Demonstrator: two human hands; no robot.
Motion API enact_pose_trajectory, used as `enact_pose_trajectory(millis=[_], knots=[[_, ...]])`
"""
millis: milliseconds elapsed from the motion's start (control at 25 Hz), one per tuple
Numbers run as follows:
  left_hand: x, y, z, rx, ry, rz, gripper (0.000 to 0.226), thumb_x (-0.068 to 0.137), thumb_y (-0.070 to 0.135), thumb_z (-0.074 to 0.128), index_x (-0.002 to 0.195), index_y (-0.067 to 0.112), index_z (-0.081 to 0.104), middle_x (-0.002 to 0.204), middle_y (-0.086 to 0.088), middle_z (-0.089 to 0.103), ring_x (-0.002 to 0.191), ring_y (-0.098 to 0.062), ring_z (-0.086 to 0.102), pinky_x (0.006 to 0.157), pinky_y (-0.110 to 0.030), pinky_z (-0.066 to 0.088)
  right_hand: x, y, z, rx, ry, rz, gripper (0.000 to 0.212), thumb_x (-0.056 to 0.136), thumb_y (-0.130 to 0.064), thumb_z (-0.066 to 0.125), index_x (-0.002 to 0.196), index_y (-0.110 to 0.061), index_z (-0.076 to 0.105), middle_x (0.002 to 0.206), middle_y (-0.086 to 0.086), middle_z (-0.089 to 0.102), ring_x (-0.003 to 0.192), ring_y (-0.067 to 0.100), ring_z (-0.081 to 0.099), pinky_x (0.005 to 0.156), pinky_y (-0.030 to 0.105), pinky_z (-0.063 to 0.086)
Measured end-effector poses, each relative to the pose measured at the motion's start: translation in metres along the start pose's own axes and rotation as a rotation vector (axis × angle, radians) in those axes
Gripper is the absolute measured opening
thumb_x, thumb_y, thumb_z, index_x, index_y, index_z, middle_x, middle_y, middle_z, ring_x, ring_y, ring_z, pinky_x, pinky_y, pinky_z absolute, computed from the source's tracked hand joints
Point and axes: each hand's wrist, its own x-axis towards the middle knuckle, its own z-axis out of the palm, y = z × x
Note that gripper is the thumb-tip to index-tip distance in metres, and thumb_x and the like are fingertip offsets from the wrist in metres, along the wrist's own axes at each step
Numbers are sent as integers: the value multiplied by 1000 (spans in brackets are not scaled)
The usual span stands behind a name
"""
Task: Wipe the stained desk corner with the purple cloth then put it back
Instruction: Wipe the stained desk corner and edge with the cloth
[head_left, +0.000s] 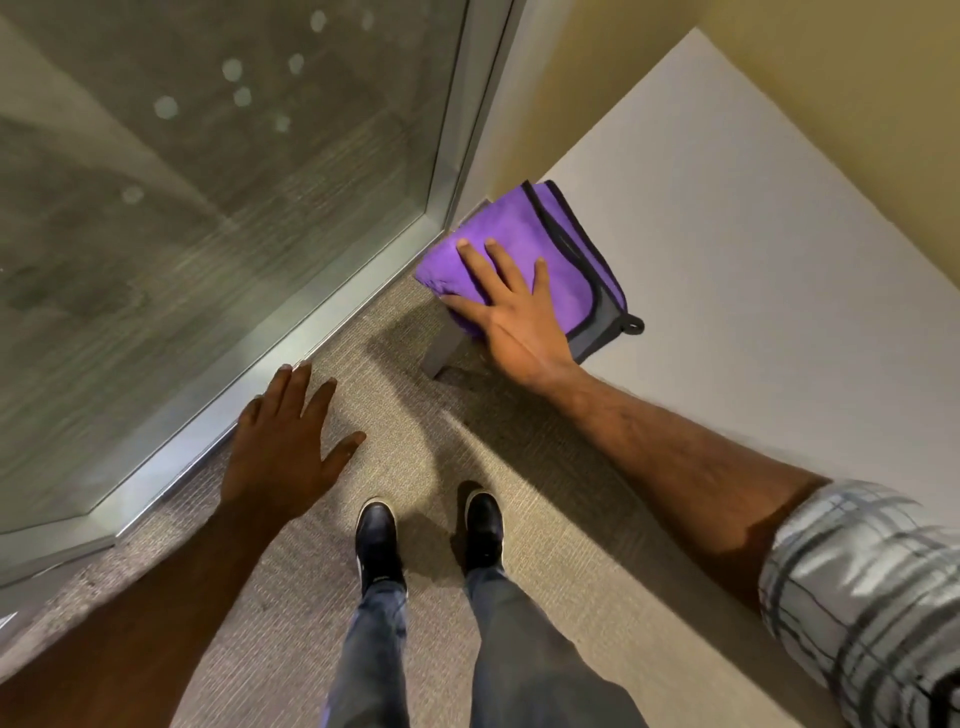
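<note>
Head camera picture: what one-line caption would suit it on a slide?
Right hand presses a folded purple cloth with grey trim flat on the white desk's corner; left hand hangs open over carpet.

Setting: office interior, most likely a small work room or cubicle bay. Evidence: plain white laminate table set into a corner; full-height frosted glass partition held in a brushed aluminium frame, typical of commercial fit-outs; short-pile beige-grey ribbed carpet of contract grade; bare yellow-beige painted wall behind the table. No domestic furnishings in view.
</note>
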Motion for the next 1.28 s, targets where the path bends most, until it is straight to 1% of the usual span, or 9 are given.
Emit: enact_pose_trajectory(millis=[80, 200, 320, 480, 760, 920, 1080, 1160, 1280], knots=[[2, 1, 0, 3, 5, -1, 77, 89, 70, 29, 148, 20, 34, 160, -13, 27, 149, -31, 19, 110, -56, 31, 20, 1, -5, -13, -2, -42, 46, 93, -45, 49, 138, -35, 50, 161, 9, 26, 150, 34, 16, 109, 76, 13], [5, 1, -1, 2, 2, -14, 78, 89, 71, 27, 148, 20, 33, 161, -12, 24, 150, -31, 17, 111, -56, 30, 50, 8, -17, 24, -18, -52, 50, 87, -52, 41, 128, -29, 57, 132, 6, 55, 133, 29, 40, 109, 75, 15], [9, 0, -5, -8, 5, -55, 81, 89, 72, 25, 149, 19, 32, 162, -12, 22, 151, -31, 15, 112, -57, 28, 69, 21, -24, 58, -48, -81, 59, 85, -59, 32, 121, -24, 63, 116, 5, 65, 120, 28, 52, 112, 72, 13], [12, 1, -8, -4, -5, -74, 81, 89, 74, 24, 150, 21, 28, 163, -12, 19, 151, -30, 13, 113, -56, 26, 88, 54, -31, 80, -95, -61, 66, 87, -64, 29, 124, -22, 64, 122, 8, 66, 122, 30, 52, 113, 70, 9], [20, 16, -3, -25, -12, -85, 81, 89, 73, 21, 151, 20, 26, 163, -12, 19, 152, -29, 12, 115, -54, 24, 116, 134, -33, 97, -69, 142, 63, 85, -66, 34, 127, -26, 58, 131, 11, 60, 131, 31, 45, 111, 74, 8], [23, 23, -5, -22, -2, -83, 83, 89, 74, 22, 151, 20, 26, 163, -12, 17, 152, -29, 11, 116, -54, 22, 117, 122, -31, 105, -77, 220, 56, 86, -63, 40, 119, -24, 63, 128, 9, 62, 128, 31, 45, 111, 74, 9], [33, 37, -11, -6, -10, -79, 82, 89, 73, 22, 152, 20, 25, 164, -13, 15, 152, -30, 10, 117, -55, 20, 93, 76, -26, 170, -30, 84, 64, 75, -67, 35, 111, -25, 68, 116, 3, 68, 121, 29, 49, 109, 73, 13], [37, 47, -14, -1, 3, -67, 81, 89, 72, 24, 151, 20, 27, 163, -13, 18, 152, -30, 12, 116, -55, 22, 75, 54, -23, 184, -29, -32, 69, 74, -70, 35, 119, -28, 65, 122, 3, 64, 126, 29, 47, 109, 75, 9], [40, 58, -18, 19, 5, -44, 80, 89, 71, 25, 150, 20, 30, 162, -13, 21, 151, -30, 15, 115, -54, 24, 45, 30, -15, 117, -21, -239, 57, 76, -63, 50, 126, -37, 61, 137, 5, 52, 137, 30, 36, 109, 77, 5]])
